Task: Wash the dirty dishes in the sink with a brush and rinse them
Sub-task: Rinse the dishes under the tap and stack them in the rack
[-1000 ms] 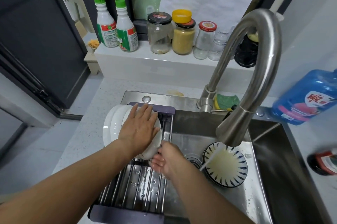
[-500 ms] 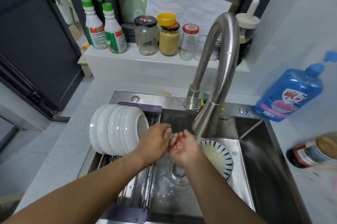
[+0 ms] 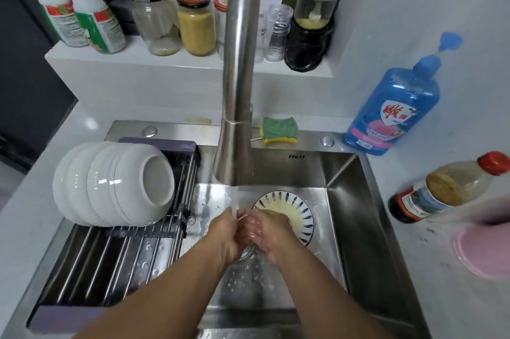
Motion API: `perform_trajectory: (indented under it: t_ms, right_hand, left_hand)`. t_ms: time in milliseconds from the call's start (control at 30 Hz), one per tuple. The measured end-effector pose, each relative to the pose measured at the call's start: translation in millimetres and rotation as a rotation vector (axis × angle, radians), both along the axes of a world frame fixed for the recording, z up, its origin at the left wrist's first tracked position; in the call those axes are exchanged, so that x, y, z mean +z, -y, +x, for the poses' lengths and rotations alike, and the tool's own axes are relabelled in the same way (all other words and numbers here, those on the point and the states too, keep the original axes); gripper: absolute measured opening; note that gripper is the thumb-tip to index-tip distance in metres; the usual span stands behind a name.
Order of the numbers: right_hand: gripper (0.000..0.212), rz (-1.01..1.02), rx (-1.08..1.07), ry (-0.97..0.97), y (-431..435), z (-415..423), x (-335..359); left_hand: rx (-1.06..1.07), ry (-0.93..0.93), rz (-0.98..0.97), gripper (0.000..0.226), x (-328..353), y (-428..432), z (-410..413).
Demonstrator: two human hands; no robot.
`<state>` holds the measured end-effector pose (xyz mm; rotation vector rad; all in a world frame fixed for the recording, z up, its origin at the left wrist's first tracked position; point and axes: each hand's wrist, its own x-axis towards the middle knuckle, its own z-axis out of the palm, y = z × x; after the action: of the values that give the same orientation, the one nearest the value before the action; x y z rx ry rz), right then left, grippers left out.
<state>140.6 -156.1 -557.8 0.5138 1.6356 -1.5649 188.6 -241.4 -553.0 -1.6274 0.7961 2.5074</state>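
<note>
change: left hand (image 3: 225, 231) and right hand (image 3: 273, 231) have met under the tap (image 3: 238, 76) stream, fingers loose, holding nothing | plate (image 3: 299, 215) in sink (image 3: 358, 214), partly behind right hand | bowls (image 3: 116, 186) on rack (image 3: 110, 264), left

White bowls (image 3: 113, 186) gleam on the purple-framed rack (image 3: 160, 143). Down in the silver sink (image 3: 358, 228), a plate (image 3: 299, 208): dark blue dashes ringing the rim, yellowish centre. Green-over-yellow sponge (image 3: 280, 130), blue detergent bottle (image 3: 394, 106) with a pink label, red-capped bottle (image 3: 441, 189).

Brushed metal is showing dull on the faucet (image 3: 239, 62) and sink (image 3: 358, 217). Glossy white bowls (image 3: 110, 186) are catching light.
</note>
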Motion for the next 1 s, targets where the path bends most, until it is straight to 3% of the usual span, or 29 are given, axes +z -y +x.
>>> perform_trajectory:
  t_ms: [167, 400, 500, 600, 667, 800, 867, 1000]
  right_hand:
    - [0.017, 0.293, 0.195, -0.209, -35.5, -10.0, -41.4]
    - [0.022, 0.563, 0.184, -0.322, -77.2, -37.2, -82.6]
    - [0.021, 0.591, 0.207, -0.333, -81.5, -46.9, -93.5]
    - [0.033, 0.57, 0.208, -0.368, -80.1, -54.9, -102.2]
    - [0.036, 0.551, 0.191, -0.361, -79.9, -62.3, -110.9]
    - [0.008, 0.628, 0.198, -0.429, -86.0, -75.4, -106.0]
    - [0.02, 0.724, 0.221, -0.499, -96.2, -82.4, -107.8]
    - [0.034, 0.799, 0.351, -0.478, -109.3, -86.6, -114.3]
  left_hand:
    - [-0.04, 0.142, -0.06, 0.025, -52.9, -10.5, 1.4]
    - [-0.176, 0.221, -0.243, 0.002, -77.2, -20.7, -9.0]
    - [-0.252, 0.253, -0.351, 0.006, -88.0, -22.5, -19.1]
    - [-0.321, 0.288, -0.464, 0.017, -102.3, -21.4, -28.2]
    - [-0.383, 0.275, -0.545, 0.01, -109.5, -23.0, -33.8]
    - [-0.458, 0.305, -0.683, 0.018, -114.6, -23.9, -36.0]
    - [-0.428, 0.349, -0.698, 0.019, -111.5, -27.1, -36.9]
    - [-0.579, 0.435, -0.816, 0.032, -117.6, -30.0, -36.0]
